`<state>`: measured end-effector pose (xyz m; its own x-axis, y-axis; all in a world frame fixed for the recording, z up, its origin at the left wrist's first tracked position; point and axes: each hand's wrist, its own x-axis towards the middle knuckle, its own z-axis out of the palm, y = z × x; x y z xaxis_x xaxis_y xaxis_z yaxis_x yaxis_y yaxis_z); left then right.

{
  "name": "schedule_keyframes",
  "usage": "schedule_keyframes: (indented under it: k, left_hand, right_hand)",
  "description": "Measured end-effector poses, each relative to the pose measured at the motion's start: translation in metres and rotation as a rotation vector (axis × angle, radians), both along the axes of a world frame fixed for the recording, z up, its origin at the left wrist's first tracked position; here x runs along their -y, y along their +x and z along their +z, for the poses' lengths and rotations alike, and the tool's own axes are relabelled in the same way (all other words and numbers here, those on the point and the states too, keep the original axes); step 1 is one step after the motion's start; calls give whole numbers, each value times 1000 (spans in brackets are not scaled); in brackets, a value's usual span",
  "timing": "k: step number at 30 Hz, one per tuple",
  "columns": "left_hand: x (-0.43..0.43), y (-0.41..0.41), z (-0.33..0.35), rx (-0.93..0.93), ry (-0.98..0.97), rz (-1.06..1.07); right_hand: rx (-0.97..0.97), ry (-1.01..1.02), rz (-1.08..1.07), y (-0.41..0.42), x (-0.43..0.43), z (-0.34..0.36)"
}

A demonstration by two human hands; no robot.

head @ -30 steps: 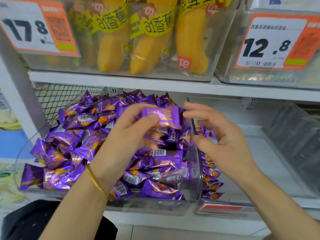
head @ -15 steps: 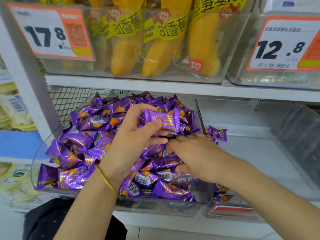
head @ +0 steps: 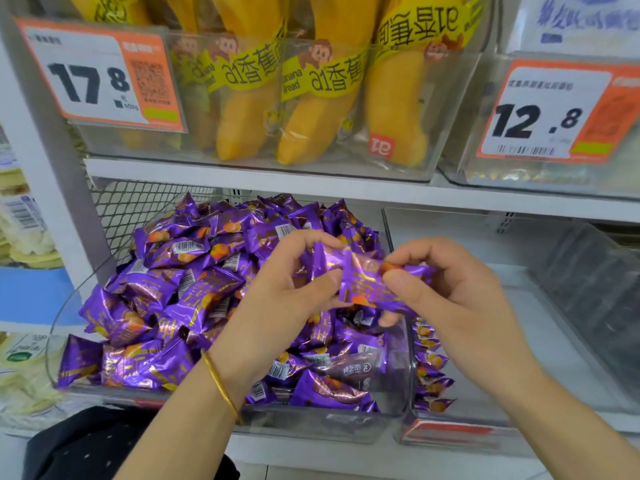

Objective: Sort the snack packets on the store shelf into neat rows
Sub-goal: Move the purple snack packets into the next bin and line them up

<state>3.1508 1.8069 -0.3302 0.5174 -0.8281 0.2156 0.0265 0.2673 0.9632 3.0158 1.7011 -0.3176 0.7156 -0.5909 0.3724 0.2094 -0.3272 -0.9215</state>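
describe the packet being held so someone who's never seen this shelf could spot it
Under the yellow banana bread packs sits a clear bin heaped with purple snack packets. Over its right side, one purple packet is held above the heap. It alone is pinched between two hands, left hand and right hand.

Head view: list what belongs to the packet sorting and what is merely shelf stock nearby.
Job: left hand and right hand, both pinching held purple packets; purple packet heap in left clear bin; packet row in right clear bin.
Lying about: banana bread packs; 17.8 price tag; 12.8 price tag; wire mesh.
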Motion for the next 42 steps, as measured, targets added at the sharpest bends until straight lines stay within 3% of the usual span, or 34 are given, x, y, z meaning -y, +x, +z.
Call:
schedule_keyframes:
  k: [3, 5, 9, 15, 21, 25, 29, 34, 42]
  left_hand:
    - [4, -6, 3, -318, -36, -179]
    - [7, -9, 3, -418, -59, -250]
    - [13, -18, -9, -51, -15, -199]
    - [27, -29, -14, 210, 30, -191]
    - [57, -29, -30, 571, 191, -56]
    - [65, -34, -41, 637, 255, -11]
    - [62, -33, -43, 671, 285, 23]
    - [59, -35, -41, 631, 308, 10]
    - [61, -34, -45, 701, 268, 27]
  right_hand:
    - [20, -51, -62, 2, 6, -4]
    - [7, -178, -127, 2, 12, -7]
    - [-14, -398, -180, -2, 21, -15]
    - [-239, -115, 246, -24, 49, -6]
    - [-170, 95, 220, -35, 69, -5]
    - [-147, 203, 79, -42, 92, -14]
    - [-333, 213, -185, -54, 141, -34]
    - [-620, 220, -165, -51, 171, -72]
    - [-620, 62, -218, -24, 176, -103]
